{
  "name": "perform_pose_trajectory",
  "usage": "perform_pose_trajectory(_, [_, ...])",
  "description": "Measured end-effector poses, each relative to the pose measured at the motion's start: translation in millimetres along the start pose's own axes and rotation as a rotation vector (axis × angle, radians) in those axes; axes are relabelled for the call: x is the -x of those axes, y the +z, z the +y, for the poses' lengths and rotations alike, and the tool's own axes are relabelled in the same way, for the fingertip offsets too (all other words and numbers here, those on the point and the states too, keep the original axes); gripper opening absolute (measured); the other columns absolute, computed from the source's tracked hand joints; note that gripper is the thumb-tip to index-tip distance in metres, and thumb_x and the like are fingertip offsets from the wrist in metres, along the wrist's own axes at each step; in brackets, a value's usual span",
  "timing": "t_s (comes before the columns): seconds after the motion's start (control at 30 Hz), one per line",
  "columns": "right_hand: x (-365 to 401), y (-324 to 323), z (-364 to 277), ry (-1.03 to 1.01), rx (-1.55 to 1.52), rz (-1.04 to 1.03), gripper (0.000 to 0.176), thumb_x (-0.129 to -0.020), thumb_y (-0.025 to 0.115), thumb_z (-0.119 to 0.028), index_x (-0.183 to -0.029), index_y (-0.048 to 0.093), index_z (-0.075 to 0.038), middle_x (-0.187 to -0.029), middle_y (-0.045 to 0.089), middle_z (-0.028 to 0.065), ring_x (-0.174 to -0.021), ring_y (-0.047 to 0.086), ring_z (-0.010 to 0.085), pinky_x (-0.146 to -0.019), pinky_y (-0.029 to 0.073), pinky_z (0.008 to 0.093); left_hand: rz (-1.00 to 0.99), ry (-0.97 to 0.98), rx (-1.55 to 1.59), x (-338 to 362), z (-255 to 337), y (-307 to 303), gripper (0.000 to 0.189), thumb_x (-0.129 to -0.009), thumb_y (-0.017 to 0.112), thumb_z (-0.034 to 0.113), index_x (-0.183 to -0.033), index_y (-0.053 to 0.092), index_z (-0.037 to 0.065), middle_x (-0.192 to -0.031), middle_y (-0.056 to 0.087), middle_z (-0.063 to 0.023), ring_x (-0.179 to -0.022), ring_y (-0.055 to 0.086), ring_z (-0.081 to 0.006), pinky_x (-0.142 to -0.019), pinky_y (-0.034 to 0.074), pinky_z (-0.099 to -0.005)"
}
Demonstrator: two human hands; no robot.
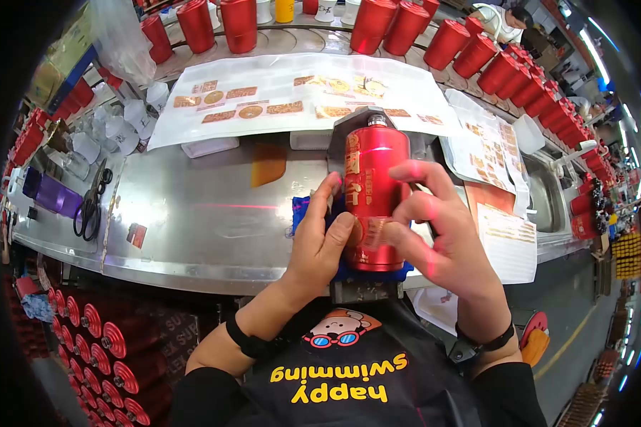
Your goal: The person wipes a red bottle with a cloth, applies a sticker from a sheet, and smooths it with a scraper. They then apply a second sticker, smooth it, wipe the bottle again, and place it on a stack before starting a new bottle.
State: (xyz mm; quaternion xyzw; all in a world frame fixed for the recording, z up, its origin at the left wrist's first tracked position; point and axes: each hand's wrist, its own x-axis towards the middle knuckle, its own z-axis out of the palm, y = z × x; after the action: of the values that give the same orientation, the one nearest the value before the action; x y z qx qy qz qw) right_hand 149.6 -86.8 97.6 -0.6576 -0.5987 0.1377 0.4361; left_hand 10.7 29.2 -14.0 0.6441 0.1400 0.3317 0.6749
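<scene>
A shiny red metal bottle [379,160] with gold print lies in front of me, its silver neck pointing away. My left hand [315,245] closes on its left side, thumb tip near a small gold decal film [374,232] on the lower part. At that film's right edge are the bent fingers of my right hand [438,228], the index finger raised off the bottle's side. Blue cloth [303,213] shows beneath the bottle, over a dark holder [343,135]. Beyond it, a white sheet [228,82] carries several gold decals.
Black scissors [91,203] and a purple bottle [50,193] lie left on the steel table [185,242]. An amber scraper-like piece [269,165] is nearer the middle. Red canisters [238,25] line the back. A sink [545,188] is at right; another person [502,25] sits far right.
</scene>
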Motion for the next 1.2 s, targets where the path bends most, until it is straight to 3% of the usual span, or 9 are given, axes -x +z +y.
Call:
perform_pose_trajectory(0.1, [11.3, -7.2, 12.8, 0.072, 0.011, 0.009, 0.012, -0.082, 0.072, -0.008, -0.079, 0.061, -0.003, -0.122, 0.054, 0.0178, -0.109, 0.057, 0.0291, -0.09, 0.047, 0.0365, -0.006, 0.01, -0.102, -0.9, 2.2, 1.8, 0.064, -0.103, 0.052, 0.027, -0.149, 0.026, -0.009, -0.148, 0.038, -0.0271, -0.14, 0.037, -0.033, -0.115, 0.028, -0.0391])
perform_pose_trajectory(0.33, [26.3, -8.2, 30.3, 0.236, -0.076, 0.054, 0.01, -0.084, 0.071, -0.01, -0.081, 0.064, -0.003, -0.123, 0.054, 0.0136, -0.1, 0.056, 0.0155, -0.066, 0.043, 0.0237, -0.029, 0.075, -0.22, -3.7, 4.6, 4.5, 0.083, -0.093, 0.064, 0.037, -0.148, 0.024, -0.01, -0.148, 0.035, -0.0301, -0.139, 0.036, -0.04, -0.115, 0.027, -0.0441])
perform_pose_trajectory(0.43, [29.1, -5.4, 37.7, 0.23, -0.084, 0.078, 0.01, -0.085, 0.071, -0.01, -0.082, 0.064, -0.003, -0.123, 0.054, 0.013, -0.097, 0.056, 0.0127, -0.062, 0.041, 0.0221, -0.036, 0.07, -0.287, -3.9, 1.7, 5.0, 0.09, -0.09, 0.067, 0.041, -0.149, 0.023, -0.01, -0.148, 0.035, -0.0309, -0.137, 0.037, -0.0418, -0.115, 0.026, -0.0456])
perform_pose_trajectory(0.63, [31.3, -5.0, 44.6, 0.23, -0.08, 0.075, 0.01, -0.085, 0.07, -0.009, -0.082, 0.064, -0.003, -0.124, 0.054, 0.0128, -0.099, 0.056, 0.0144, -0.064, 0.043, 0.0223, -0.059, 0.018, -0.233, -4.7, 5.6, 4.7, 0.086, -0.093, 0.064, 0.039, -0.15, 0.021, -0.01, -0.15, 0.033, -0.0308, -0.139, 0.033, -0.0421, -0.116, 0.023, -0.0466])
perform_pose_trajectory(0.73, [32.3, -2.9, 47.7, 0.231, -0.097, 0.085, 0.01, -0.085, 0.07, -0.009, -0.082, 0.064, -0.003, -0.124, 0.053, 0.0128, -0.101, 0.056, 0.0152, -0.065, 0.044, 0.0222, -0.064, -0.014, -0.219, -4.2, 7.9, 4.4, 0.083, -0.095, 0.061, 0.039, -0.15, 0.021, -0.01, -0.15, 0.033, -0.0308, -0.139, 0.033, -0.0422, -0.117, 0.022, -0.046])
perform_pose_trajectory(0.83, [32.4, -3.2, 43.8, 0.295, -0.148, 0.059, 0.012, -0.087, 0.068, -0.008, -0.082, 0.06, -0.002, -0.128, 0.052, 0.0144, -0.12, 0.049, 0.0245, -0.102, 0.037, 0.0355, -0.041, 0.011, -0.218, -5.3, 5.0, 4.6, 0.082, -0.096, 0.061, 0.039, -0.15, 0.022, -0.009, -0.15, 0.033, -0.031, -0.139, 0.034, -0.0424, -0.117, 0.023, -0.0456])
perform_pose_trajectory(0.93, [33.2, -2.7, 48.5, 0.252, -0.1, 0.074, 0.011, -0.086, 0.07, -0.01, -0.082, 0.063, -0.004, -0.125, 0.053, 0.0126, -0.104, 0.056, 0.0157, -0.067, 0.044, 0.0228, -0.006, -0.041, -0.139, -6.3, 4.7, 7.3, 0.082, -0.096, 0.061, 0.039, -0.149, 0.022, -0.01, -0.148, 0.035, -0.0308, -0.137, 0.035, -0.0423, -0.116, 0.024, -0.0457])
perform_pose_trajectory(1.03, [34.3, -2.2, 50.2, 0.251, -0.099, 0.082, 0.011, -0.086, 0.071, -0.011, -0.082, 0.063, -0.004, -0.125, 0.053, 0.0124, -0.105, 0.055, 0.0159, -0.069, 0.045, 0.0233, -0.04, 0.043, -0.305, -5.9, 8.6, 7.9, 0.083, -0.096, 0.061, 0.041, -0.149, 0.023, -0.011, -0.146, 0.037, -0.0306, -0.135, 0.037, -0.042, -0.115, 0.025, -0.0458])
perform_pose_trajectory(1.2, [33.5, -2.6, 49.9, 0.247, -0.107, 0.073, 0.012, -0.086, 0.07, -0.011, -0.082, 0.062, -0.004, -0.125, 0.053, 0.0123, -0.106, 0.055, 0.0162, -0.07, 0.045, 0.0235, -0.034, 0.018, -0.26, -7.5, 6.3, 7.5, 0.083, -0.096, 0.061, 0.04, -0.148, 0.023, -0.011, -0.144, 0.04, -0.0299, -0.133, 0.04, -0.0411, -0.114, 0.028, -0.0454])
